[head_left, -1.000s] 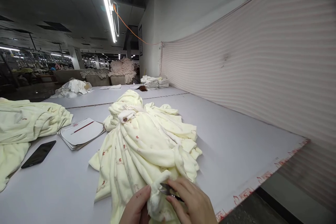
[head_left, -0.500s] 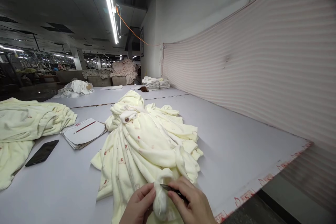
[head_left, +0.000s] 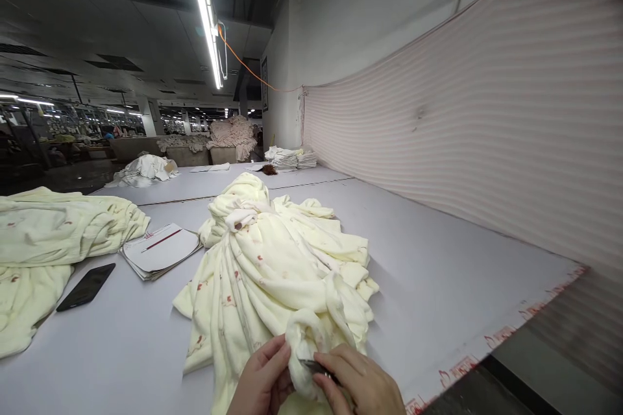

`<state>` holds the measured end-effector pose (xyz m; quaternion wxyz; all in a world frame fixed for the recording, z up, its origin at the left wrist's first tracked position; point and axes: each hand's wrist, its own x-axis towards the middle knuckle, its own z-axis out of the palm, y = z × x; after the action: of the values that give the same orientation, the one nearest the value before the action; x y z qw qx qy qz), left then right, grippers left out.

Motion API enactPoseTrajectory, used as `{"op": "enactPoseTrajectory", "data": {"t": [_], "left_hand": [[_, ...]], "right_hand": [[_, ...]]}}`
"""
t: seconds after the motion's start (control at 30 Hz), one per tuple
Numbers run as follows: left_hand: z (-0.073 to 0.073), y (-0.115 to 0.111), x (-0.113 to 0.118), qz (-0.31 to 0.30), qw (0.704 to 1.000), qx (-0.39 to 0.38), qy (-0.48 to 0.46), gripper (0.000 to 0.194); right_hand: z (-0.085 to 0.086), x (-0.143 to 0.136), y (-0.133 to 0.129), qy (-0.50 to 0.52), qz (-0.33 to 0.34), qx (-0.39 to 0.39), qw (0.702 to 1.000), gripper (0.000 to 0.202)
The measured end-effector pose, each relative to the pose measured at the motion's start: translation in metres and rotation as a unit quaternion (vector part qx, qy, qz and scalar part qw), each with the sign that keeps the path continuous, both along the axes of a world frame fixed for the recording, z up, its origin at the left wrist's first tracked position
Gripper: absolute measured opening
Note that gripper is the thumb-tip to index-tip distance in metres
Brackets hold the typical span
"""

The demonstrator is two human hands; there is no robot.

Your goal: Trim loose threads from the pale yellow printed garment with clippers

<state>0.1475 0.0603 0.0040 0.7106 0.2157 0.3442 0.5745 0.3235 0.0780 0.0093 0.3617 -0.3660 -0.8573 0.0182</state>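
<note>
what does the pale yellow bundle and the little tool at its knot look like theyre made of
The pale yellow bundle looks like soft fleece or plush knit: a matte, fuzzy surface in thick rounded folds, with small red prints. The little tool, in the right hand, looks like metal: thin, dark grey, slightly glinting. The left hand pinches the fabric beside it.

hands (head_left: pixel 316 386) lower in view, cloth knot (head_left: pixel 304 343) regripped

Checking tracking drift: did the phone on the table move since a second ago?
No. The phone keeps its spot beside the pattern sheets; only the camera view shifted.
</note>
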Motion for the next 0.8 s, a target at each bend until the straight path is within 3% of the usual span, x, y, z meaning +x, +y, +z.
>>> {"op": "enactPoseTrajectory", "data": {"t": [0.13, 0.3, 0.47, 0.63, 0.8], "left_hand": [[0.003, -0.003, 0.001, -0.005, 1.0, 0.017, 0.016, 0.027], [0.027, 0.002, -0.001, -0.006, 0.997, 0.056, 0.044, 0.013], [0.042, 0.013, 0.004, -0.03, 0.997, 0.056, 0.043, 0.011], [0.04, 0.014, 0.004, -0.039, 0.997, 0.047, 0.051, 0.013], [0.034, 0.01, 0.002, -0.045, 0.996, 0.055, 0.06, 0.015]], "right_hand": [[0.009, 0.004, 0.0, 0.014, 0.002, -0.031, 0.999, 0.018], [0.002, 0.017, 0.0, 0.175, -0.024, -0.182, 0.967, 0.022], [0.001, 0.011, -0.002, 0.204, -0.011, -0.146, 0.968, 0.021], [0.008, 0.005, 0.001, 0.209, -0.044, -0.177, 0.961, 0.021], [0.005, 0.004, 0.001, 0.166, -0.028, -0.118, 0.979, 0.023]]}}
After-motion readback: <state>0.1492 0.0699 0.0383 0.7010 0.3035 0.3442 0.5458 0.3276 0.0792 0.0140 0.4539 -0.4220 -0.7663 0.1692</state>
